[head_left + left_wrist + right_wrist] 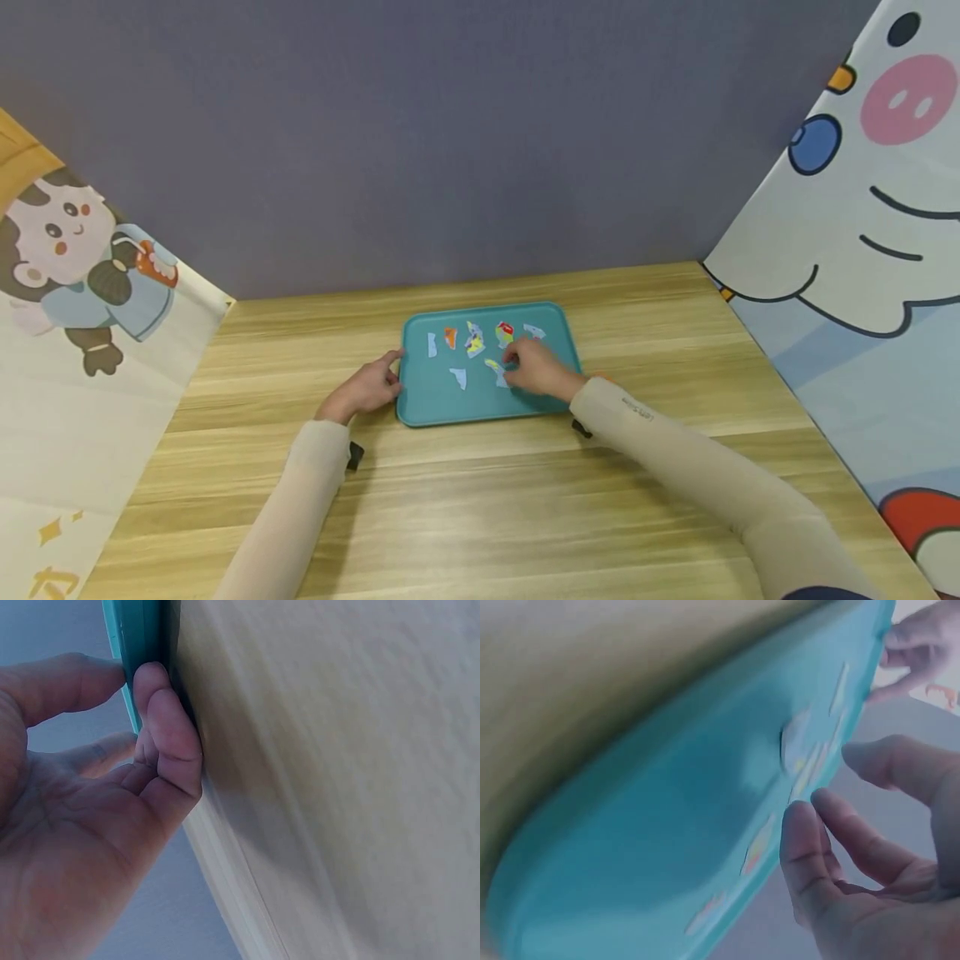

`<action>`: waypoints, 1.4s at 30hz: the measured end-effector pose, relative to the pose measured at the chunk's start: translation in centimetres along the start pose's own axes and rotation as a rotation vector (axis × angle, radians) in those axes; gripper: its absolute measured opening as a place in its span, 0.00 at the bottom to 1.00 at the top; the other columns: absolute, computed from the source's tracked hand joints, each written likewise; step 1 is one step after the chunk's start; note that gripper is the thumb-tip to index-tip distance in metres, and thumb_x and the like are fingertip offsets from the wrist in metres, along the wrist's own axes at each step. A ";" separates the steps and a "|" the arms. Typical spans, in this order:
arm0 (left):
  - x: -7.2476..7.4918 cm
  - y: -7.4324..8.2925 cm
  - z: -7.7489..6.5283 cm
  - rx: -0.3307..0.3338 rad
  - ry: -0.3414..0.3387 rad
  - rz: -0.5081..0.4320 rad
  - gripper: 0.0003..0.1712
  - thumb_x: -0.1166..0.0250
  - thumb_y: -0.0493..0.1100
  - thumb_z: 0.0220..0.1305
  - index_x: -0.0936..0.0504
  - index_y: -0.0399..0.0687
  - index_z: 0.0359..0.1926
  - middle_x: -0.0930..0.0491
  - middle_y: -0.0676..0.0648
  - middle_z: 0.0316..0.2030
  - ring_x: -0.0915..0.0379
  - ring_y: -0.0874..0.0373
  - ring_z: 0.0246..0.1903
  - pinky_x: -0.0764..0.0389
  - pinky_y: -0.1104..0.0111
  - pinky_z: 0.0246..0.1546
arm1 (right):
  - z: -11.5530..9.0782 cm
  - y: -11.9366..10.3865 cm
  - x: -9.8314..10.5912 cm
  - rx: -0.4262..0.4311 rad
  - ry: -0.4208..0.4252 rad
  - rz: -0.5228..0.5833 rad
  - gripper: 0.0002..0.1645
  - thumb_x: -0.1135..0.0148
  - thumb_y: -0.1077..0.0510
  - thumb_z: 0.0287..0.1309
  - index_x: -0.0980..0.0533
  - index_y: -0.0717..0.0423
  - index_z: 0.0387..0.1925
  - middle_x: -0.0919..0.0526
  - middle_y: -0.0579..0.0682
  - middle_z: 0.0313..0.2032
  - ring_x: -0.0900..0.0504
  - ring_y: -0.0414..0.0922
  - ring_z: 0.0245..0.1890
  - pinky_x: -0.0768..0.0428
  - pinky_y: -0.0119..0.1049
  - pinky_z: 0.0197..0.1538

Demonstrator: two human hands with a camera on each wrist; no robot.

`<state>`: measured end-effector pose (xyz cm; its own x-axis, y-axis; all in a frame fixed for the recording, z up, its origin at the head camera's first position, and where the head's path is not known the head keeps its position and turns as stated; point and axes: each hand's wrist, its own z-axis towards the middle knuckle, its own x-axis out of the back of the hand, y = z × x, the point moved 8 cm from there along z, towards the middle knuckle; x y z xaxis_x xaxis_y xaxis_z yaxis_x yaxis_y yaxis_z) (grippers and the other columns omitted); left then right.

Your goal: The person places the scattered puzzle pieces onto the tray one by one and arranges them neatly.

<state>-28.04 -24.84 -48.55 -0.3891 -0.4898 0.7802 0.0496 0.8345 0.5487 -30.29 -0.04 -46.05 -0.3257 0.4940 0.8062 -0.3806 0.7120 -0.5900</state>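
A teal tray [438, 408] lies on the table with several flat, irregular printed puzzle pieces on it. My left hand [369, 385] holds the tray's left edge; in the left wrist view its curled fingers [174, 727] are against the rim. Over the tray's right half is my right hand [534, 367], its fingertips beside a pale puzzle piece [496, 374] with a yellow end. In the right wrist view, thumb and fingers [802, 832] stand apart with nothing between them. A red-and-green piece [505, 333] lies just beyond that hand.
Along the tray's far side are a pale strip [432, 345], an orange piece [450, 337], a yellow-and-purple piece [475, 342] and a light-blue piece [534, 331]. A pale corner-shaped piece [458, 378] sits nearer. The wooden table [465, 517] meets a grey panel [450, 167] behind.
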 end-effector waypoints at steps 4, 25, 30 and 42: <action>0.0 -0.1 0.0 0.005 0.006 0.006 0.39 0.42 0.37 0.63 0.49 0.38 0.72 0.22 0.40 0.40 0.26 0.51 0.37 0.26 0.57 0.41 | -0.7 1.2 2.1 -0.002 0.053 -0.009 0.15 0.34 0.62 0.51 0.20 0.66 0.42 0.23 0.56 0.39 0.25 0.49 0.40 0.25 0.42 0.44; -0.2 -0.3 0.0 0.016 0.003 0.006 0.40 0.41 0.38 0.64 0.49 0.40 0.72 0.23 0.41 0.40 0.27 0.51 0.37 0.26 0.58 0.40 | -5.3 8.2 7.2 -0.103 0.051 -0.015 0.16 0.40 0.66 0.58 0.24 0.67 0.49 0.24 0.62 0.45 0.24 0.53 0.42 0.25 0.46 0.44; -0.2 -0.3 0.0 0.016 0.008 0.002 0.40 0.41 0.37 0.64 0.49 0.40 0.72 0.24 0.42 0.39 0.28 0.52 0.35 0.26 0.59 0.38 | -6.1 9.5 7.3 -0.128 0.043 -0.026 0.17 0.40 0.65 0.58 0.24 0.67 0.49 0.24 0.62 0.45 0.25 0.55 0.44 0.25 0.48 0.45; -0.1 -0.3 0.1 0.002 0.008 0.000 0.39 0.42 0.36 0.63 0.49 0.38 0.72 0.24 0.42 0.38 0.28 0.53 0.34 0.26 0.59 0.37 | -7.1 11.3 5.5 -0.145 -0.050 -0.066 0.24 0.30 0.62 0.49 0.24 0.67 0.48 0.23 0.61 0.44 0.25 0.57 0.47 0.29 0.52 0.52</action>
<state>-28.10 -24.99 -48.79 -0.3814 -0.4921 0.7825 0.0477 0.8349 0.5483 -30.28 14.25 -48.02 -0.3479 0.4207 0.8378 -0.2747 0.8087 -0.5201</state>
